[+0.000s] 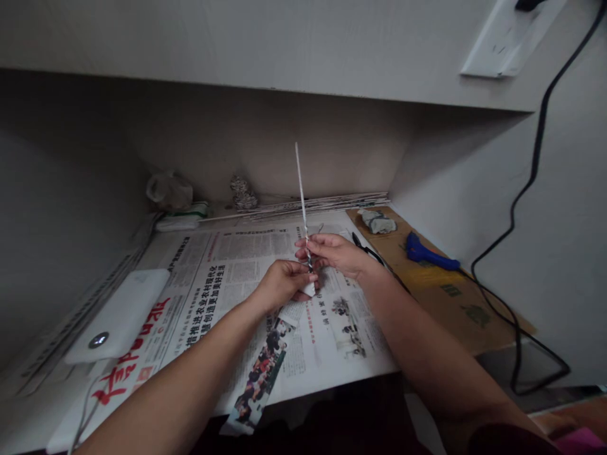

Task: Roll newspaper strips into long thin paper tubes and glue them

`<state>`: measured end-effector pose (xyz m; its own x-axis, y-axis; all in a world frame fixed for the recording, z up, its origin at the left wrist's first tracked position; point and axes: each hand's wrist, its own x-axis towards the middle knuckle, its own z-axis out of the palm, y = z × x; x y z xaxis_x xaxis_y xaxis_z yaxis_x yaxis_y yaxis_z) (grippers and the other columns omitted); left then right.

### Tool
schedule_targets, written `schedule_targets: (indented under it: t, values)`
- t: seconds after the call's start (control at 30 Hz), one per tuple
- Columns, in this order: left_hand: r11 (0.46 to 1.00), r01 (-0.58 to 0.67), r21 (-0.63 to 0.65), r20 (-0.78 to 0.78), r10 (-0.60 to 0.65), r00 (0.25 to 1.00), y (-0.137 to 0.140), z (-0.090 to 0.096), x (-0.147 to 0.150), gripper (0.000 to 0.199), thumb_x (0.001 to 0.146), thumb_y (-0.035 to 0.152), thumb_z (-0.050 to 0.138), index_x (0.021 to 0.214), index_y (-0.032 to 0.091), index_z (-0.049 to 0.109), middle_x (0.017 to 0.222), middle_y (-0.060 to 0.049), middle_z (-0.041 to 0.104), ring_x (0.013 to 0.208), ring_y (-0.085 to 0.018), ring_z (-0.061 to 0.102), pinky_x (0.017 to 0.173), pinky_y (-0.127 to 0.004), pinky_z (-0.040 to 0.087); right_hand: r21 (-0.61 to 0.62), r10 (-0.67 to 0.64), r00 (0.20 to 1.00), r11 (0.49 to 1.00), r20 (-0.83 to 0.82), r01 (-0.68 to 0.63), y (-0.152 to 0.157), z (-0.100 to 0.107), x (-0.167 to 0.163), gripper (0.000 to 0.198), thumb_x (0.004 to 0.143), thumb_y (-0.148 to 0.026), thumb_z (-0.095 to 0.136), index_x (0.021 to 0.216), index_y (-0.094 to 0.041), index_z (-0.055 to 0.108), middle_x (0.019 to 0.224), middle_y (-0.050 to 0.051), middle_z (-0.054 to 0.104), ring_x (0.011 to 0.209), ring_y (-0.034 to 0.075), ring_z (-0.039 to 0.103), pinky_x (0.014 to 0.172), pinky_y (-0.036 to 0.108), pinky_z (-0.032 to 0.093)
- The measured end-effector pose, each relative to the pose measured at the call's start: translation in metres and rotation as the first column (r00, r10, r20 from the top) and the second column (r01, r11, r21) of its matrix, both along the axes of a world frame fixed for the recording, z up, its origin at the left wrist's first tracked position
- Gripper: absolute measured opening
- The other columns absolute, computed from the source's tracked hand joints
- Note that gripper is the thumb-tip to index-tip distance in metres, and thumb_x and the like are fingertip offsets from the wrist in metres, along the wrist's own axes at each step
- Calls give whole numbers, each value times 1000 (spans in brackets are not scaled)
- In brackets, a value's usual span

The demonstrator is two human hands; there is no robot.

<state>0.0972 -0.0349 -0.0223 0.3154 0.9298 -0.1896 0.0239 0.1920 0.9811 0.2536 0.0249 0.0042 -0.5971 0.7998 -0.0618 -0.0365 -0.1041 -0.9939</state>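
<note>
A thin rolled paper stick [301, 189] rises almost upright between my hands, white at the top and dark-patterned lower down. My right hand [337, 254] pinches its lower part between thumb and fingers. Just below and to the left, my left hand [283, 281] grips the stick's bottom end, where white paper shows. A newspaper strip [265, 373] with a coloured photo runs down from my left hand towards the front edge; its upper end is hidden at the fingers. Beneath both hands lie printed newspaper sheets [237, 253].
Long thin paper sticks [322, 205] lie along the back wall, near a plastic bag [168, 189] and a lumpy patterned object [243, 193]. At right, a blue glue gun [429, 253] with a black cord rests on cardboard [455, 309], near black-handled scissors [367, 248]. A white device [118, 316] lies left.
</note>
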Motion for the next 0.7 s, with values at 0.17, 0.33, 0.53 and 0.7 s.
schedule_targets:
  t: [0.17,0.33,0.53,0.7]
  values:
    - [1000,17,0,-12,-17,1000,0,-3,0,31,67,41,71,81,13,70,82,-7,69,70,-15,62,59,-26,53,49,-127,992,991,19,126,2,-4,-2,27,63,-37,78,71,-14,65,76,1,63,58,7,51,55,21,42]
    - [1000,9,-8,22,-9,1000,1,-5,-1,30,69,40,70,82,14,70,82,-7,69,70,-14,63,60,-26,53,25,-38,999,999,-21,39,3,-3,0,29,71,-41,71,85,-15,69,98,7,65,78,12,58,63,23,46]
    - [1000,30,-6,5,-30,1000,1,-7,-1,28,70,39,70,84,15,70,82,-7,69,71,-15,63,60,-26,53,23,-143,989,989,-37,144,5,-7,-2,25,63,-36,78,70,-15,65,77,2,64,70,10,56,59,21,44]
    - [1000,12,-17,14,-11,1000,2,-7,-1,31,68,41,71,84,13,69,83,-8,69,70,-15,63,59,-27,53,-3,-36,999,999,-23,36,2,-5,-2,31,71,-42,70,86,-15,70,92,7,67,78,13,59,63,23,46]
